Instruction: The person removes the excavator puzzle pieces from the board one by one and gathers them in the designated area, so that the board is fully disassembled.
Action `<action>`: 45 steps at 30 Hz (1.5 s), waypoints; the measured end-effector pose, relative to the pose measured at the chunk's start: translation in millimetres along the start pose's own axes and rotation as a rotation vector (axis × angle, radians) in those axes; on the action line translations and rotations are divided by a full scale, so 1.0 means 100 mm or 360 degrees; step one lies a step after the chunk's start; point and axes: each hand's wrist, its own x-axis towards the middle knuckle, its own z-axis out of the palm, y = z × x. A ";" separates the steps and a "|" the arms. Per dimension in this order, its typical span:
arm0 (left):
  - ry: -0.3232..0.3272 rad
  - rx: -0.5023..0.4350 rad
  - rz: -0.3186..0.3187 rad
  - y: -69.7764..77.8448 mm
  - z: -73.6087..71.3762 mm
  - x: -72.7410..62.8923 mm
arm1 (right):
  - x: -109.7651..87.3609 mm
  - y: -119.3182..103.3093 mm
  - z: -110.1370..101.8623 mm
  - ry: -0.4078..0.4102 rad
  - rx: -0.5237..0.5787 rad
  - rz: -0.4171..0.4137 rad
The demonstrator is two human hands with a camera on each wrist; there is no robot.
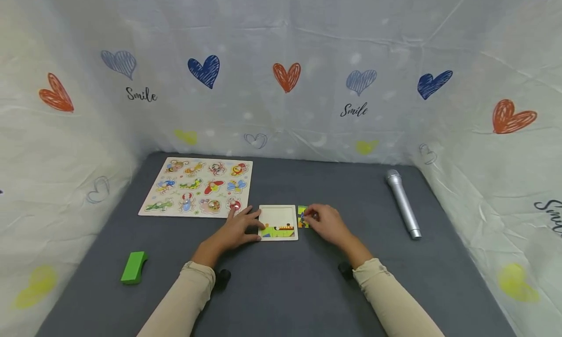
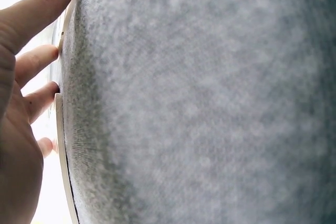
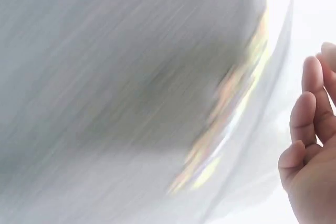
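Note:
A small wooden puzzle tray point(image 1: 278, 207) lies mid-table, with colourful pieces point(image 1: 278, 231) along its near side and bare wood above them. My left hand point(image 1: 239, 228) is spread at the tray's left edge. The left wrist view shows the fingers of this hand point(image 2: 21, 77) extended to the tray's rim point(image 2: 64, 156). Just right of the tray are several yellow, green and blue puzzle pieces point(image 1: 301, 210). Over them is my right hand point(image 1: 327, 223), fingers bent and tips together; I cannot tell whether it pinches a piece. The right wrist view blurs the pieces point(image 3: 231, 108) beside the hand point(image 3: 315, 145).
Behind the left hand is a large insect-picture board point(image 1: 197, 187). A green arched block point(image 1: 133, 267) sits at the left, and a silver microphone point(image 1: 404, 205) lies at the right. A white curtain point(image 1: 281, 112) printed with hearts surrounds the grey table point(image 1: 281, 288).

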 end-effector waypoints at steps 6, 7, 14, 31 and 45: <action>-0.0001 0.0041 -0.0060 0.00 0.01 0.00 | 0.19 -0.38 0.34 -0.0207 -0.0302 -0.0460; 0.0000 0.0047 -0.0057 0.00 0.02 0.01 | 0.21 -0.41 0.38 -0.0235 -0.0350 -0.0496; -0.0022 0.0073 -0.0054 0.00 0.00 0.03 | 0.27 -0.48 0.52 -0.0336 -0.0470 -0.0484; -0.0014 0.0072 -0.0062 -0.01 0.01 0.05 | 0.35 -0.48 0.54 -0.0402 -0.0123 -0.0291; 0.0000 0.0062 -0.0039 0.01 0.00 0.03 | 0.24 -0.40 0.31 -0.0278 0.0291 -0.0120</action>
